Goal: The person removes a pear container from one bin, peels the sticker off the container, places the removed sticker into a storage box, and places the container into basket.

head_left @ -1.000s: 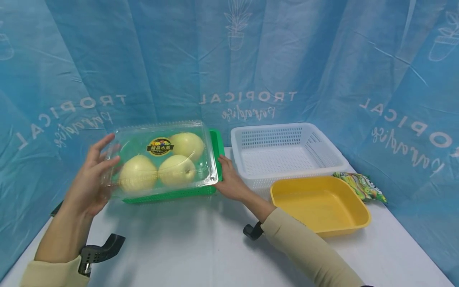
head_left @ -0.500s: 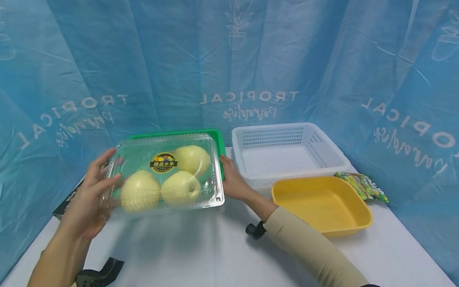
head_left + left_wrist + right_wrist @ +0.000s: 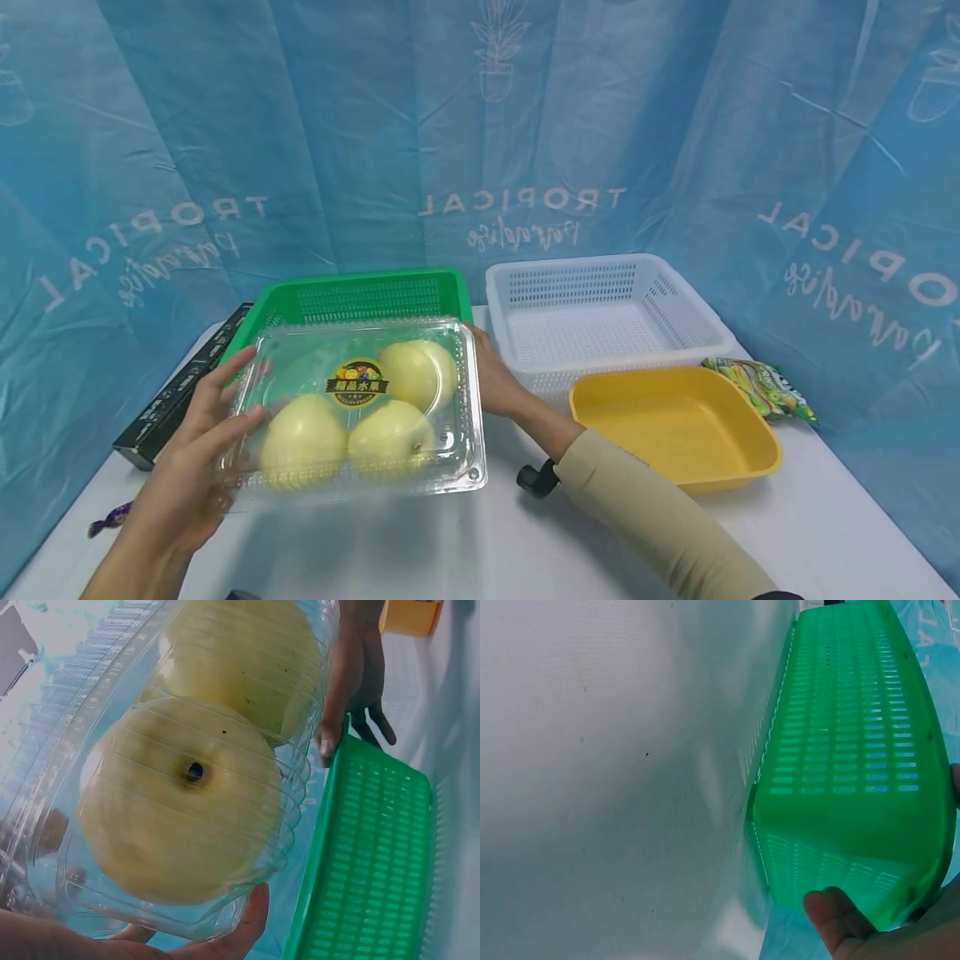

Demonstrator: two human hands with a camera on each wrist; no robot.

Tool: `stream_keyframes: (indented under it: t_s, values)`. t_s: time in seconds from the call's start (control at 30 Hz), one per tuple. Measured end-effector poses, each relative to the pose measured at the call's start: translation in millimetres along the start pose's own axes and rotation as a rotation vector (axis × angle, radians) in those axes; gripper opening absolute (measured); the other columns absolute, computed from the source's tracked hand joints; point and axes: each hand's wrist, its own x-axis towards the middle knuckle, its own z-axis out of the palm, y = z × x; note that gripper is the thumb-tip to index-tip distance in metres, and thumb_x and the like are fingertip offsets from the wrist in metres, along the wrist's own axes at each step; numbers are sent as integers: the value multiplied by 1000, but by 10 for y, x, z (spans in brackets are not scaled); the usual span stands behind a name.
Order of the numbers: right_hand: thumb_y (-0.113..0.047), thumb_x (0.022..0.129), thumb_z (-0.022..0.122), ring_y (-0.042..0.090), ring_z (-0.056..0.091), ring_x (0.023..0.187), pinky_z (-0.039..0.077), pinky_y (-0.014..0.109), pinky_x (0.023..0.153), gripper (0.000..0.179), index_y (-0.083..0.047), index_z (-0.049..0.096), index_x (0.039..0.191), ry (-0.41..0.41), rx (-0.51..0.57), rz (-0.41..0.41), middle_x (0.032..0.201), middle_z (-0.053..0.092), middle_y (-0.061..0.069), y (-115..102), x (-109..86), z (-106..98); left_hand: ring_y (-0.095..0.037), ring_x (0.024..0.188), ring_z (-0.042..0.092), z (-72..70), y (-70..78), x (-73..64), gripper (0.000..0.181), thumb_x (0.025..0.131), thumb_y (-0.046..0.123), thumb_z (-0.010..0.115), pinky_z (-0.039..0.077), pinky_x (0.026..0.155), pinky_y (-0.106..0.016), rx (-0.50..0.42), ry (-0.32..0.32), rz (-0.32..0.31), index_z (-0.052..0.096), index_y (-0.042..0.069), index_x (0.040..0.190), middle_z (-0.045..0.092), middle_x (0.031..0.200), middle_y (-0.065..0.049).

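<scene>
My left hand [image 3: 187,462] grips the left end of a clear plastic fruit box [image 3: 296,367], its thumb at the near side. Inside are three round pale-yellow fruits [image 3: 303,442] that look like pears, and the lid bears a dark oval label [image 3: 357,384]. The box hangs over the table, in front of a green slotted basket [image 3: 367,279] and partly covering it. In the right wrist view my right hand [image 3: 900,937] holds the basket's right end by the rim, fingers outside. The head view hides its fingertips behind the box.
A white slotted basket [image 3: 600,367] stands at the back right, a yellow tray [image 3: 675,433] before it. Beside these lies a green snack bag [image 3: 761,387]. At left are a long black box [image 3: 180,392] and a purple-wrapped sweet [image 3: 110,518]. A blue curtain [image 3: 375,125] encloses the table.
My left hand has drawn the fruit box toward me and slightly right, away from above the green basket, uncovering the basket's back. My right hand has stayed at the basket's rim.
</scene>
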Motion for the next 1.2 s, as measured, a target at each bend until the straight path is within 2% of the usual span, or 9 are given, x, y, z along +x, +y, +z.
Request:
stream_keyframes:
  t_s: [0.1, 0.17, 0.23, 0.37, 0.43, 0.53, 0.6, 0.87, 1.2]
  values:
    - [-39, 90, 54, 44, 25, 139, 18, 53, 117, 62, 3, 46, 134, -17, 19, 20, 141, 40, 25, -7, -11, -8, 6, 111, 55, 12, -47, -46, 59, 103, 17, 37, 53, 77, -33, 6, 9, -20, 10, 41, 149, -22, 155, -14]
    - [-26, 85, 61, 44, 21, 140, 21, 54, 116, 63, 6, 42, 136, -30, 48, 83, 143, 36, 27, -20, -17, -12, 5, 111, 54, 24, -83, -77, 59, 103, 18, 37, 54, 80, -47, 21, 15, -43, 9, 42, 149, -24, 154, -13]
    - [-21, 84, 62, 44, 18, 141, 24, 54, 114, 68, 10, 34, 138, -38, 83, 155, 145, 30, 30, -33, -18, -12, -11, 125, 50, 40, -112, -108, 59, 103, 21, 38, 47, 85, -64, 39, 26, -75, 8, 43, 149, -27, 154, -11]
    - [-25, 88, 59, 40, 17, 144, 27, 52, 114, 77, 12, 20, 143, -63, 129, 293, 151, 18, 28, -47, -2, -4, -46, 143, 10, 74, -156, -168, 59, 102, 27, 39, 20, 92, -78, 54, 35, -155, 5, 48, 147, -28, 155, -4]
    - [-28, 88, 60, 39, 18, 143, 28, 51, 114, 79, 11, 19, 144, -69, 132, 321, 152, 16, 27, -51, 7, -1, -46, 143, -13, 80, -176, -197, 60, 103, 28, 39, 14, 92, -80, 43, 25, -188, 4, 49, 146, -27, 156, 0]
    - [-28, 86, 62, 40, 20, 143, 29, 50, 114, 81, 10, 19, 144, -65, 136, 339, 152, 15, 27, -58, 14, 0, -44, 141, -21, 93, -205, -242, 60, 103, 28, 39, 12, 90, -82, 37, 17, -224, 3, 50, 146, -25, 157, 2]
    - [-28, 85, 63, 41, 21, 142, 29, 50, 114, 83, 11, 19, 143, -62, 143, 345, 152, 15, 27, -63, 18, -2, -45, 140, -22, 99, -235, -270, 61, 103, 27, 38, 12, 88, -83, 41, 12, -235, 2, 50, 146, -27, 156, 1]
    - [-44, 92, 57, 34, 18, 145, 27, 50, 114, 85, -2, 12, 150, -119, 181, 511, 159, 6, 13, -117, 58, 4, -57, 138, 4, 126, -389, -343, 62, 103, 27, 38, 23, 89, -80, 104, 37, -254, -1, 47, 147, -23, 157, -8]
    - [-47, 93, 54, 32, 18, 146, 27, 50, 114, 84, -8, 9, 152, -136, 216, 533, 160, 3, 8, -134, 38, -7, -53, 139, 2, 108, -549, -369, 62, 103, 24, 37, 13, 84, -84, 163, 42, -241, 0, 42, 149, -13, 159, -13]
